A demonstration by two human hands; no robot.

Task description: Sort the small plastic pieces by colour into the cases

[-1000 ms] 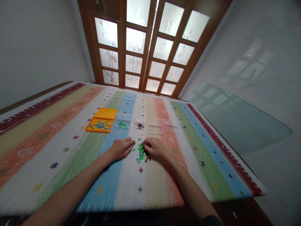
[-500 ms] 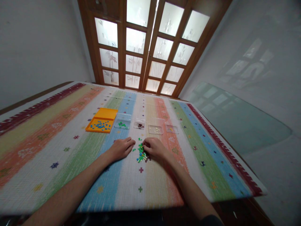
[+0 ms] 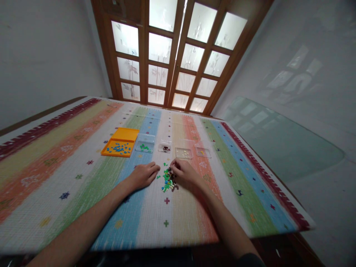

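Small green, blue, yellow, pale and dark brown plastic pieces form a loose pile [image 3: 167,182] on the striped tablecloth [image 3: 155,218]. My right hand [image 3: 184,172] is over the pile's right side, thumb and fingers pinched together. What the pinch holds, if anything, is too small and partly hidden to make out. To the left of the pile, my left hand [image 3: 145,175] rests on the cloth, fingers loosely stretched toward the pieces and holding nothing visible.
Beyond the hands stand an orange case [image 3: 116,154] with blue pieces, a clear box [image 3: 145,150] with green ones, a small box [image 3: 164,152] with brown ones, a box [image 3: 183,157] with pale ones and a box [image 3: 204,155] with yellow ones. Wooden doors [image 3: 172,55] are behind.
My right hand has shifted slightly up and away from me, uncovering more brown pieces at the pile's right side. My left hand has stayed in place.
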